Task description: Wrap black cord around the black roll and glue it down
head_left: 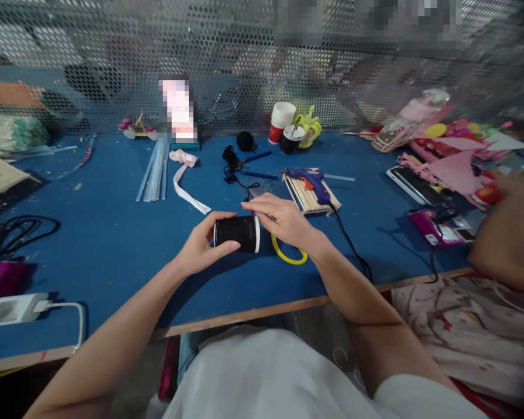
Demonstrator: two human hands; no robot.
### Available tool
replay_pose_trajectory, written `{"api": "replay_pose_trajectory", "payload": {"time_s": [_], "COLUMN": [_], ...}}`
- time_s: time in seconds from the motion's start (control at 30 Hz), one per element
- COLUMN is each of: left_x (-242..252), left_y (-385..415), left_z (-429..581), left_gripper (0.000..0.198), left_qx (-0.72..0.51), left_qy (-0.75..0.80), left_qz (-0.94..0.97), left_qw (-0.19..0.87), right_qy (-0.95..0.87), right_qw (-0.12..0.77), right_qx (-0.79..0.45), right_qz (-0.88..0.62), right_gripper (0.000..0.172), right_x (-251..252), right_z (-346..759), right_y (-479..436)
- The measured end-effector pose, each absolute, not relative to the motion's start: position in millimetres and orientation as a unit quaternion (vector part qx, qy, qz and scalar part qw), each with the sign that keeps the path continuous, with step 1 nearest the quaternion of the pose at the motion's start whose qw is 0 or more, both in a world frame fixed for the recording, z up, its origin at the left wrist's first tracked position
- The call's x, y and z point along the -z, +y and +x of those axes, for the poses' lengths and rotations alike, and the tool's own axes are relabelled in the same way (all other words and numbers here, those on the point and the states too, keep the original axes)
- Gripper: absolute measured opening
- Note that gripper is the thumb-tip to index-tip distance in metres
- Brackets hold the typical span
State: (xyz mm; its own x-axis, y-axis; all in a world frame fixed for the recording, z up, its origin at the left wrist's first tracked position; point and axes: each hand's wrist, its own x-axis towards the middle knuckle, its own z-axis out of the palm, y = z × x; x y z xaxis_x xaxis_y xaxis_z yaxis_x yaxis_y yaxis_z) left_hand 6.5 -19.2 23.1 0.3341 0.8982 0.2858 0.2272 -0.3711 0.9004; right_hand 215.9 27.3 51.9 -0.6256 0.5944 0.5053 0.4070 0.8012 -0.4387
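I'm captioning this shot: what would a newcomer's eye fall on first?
Likely the black spool in the left hand, near the picture's centre. Next, perhaps, the yellow ring just right of it, then the blue glue gun farther back, lying on pale sticks.

Black spool (236, 234) held in the left hand (199, 247) at a blue counter (126, 250)

The right hand (283, 218) is at the spool's white-rimmed end (whether it pinches anything is hard to see). Right of the spool lies a yellow ring (289, 261); farther back and right of the spool, a blue glue gun (308, 176) rests on pale sticks (297, 196). Behind the spool sits a black ball (245, 141).
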Motion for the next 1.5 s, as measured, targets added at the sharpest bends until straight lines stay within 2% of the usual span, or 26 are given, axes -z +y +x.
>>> {"api": "replay_pose_trajectory", "payload": {"time_s": [0.93, 1.5], "left_x": [-20.7, -25.3], "left_y": [-17.0, -18.9], "left_z": [5.1, 6.3], "left_gripper": [0.047, 0.043], "left_qx": [-0.420, -0.381], "left_qy": [0.390, 0.345], "left_qz": [0.731, 0.817], "left_qw": [0.370, 0.262], "right_qy": [-0.911, -0.912], "right_qw": [0.297, 0.290], "right_qx": [-0.134, -0.134], "right_qz": [-0.255, -0.257], "right_gripper": [0.034, 0.034], "right_x": [-49.7, -41.8], "right_z": [216.0, 212.9], "right_y": [27.0, 29.4]}}
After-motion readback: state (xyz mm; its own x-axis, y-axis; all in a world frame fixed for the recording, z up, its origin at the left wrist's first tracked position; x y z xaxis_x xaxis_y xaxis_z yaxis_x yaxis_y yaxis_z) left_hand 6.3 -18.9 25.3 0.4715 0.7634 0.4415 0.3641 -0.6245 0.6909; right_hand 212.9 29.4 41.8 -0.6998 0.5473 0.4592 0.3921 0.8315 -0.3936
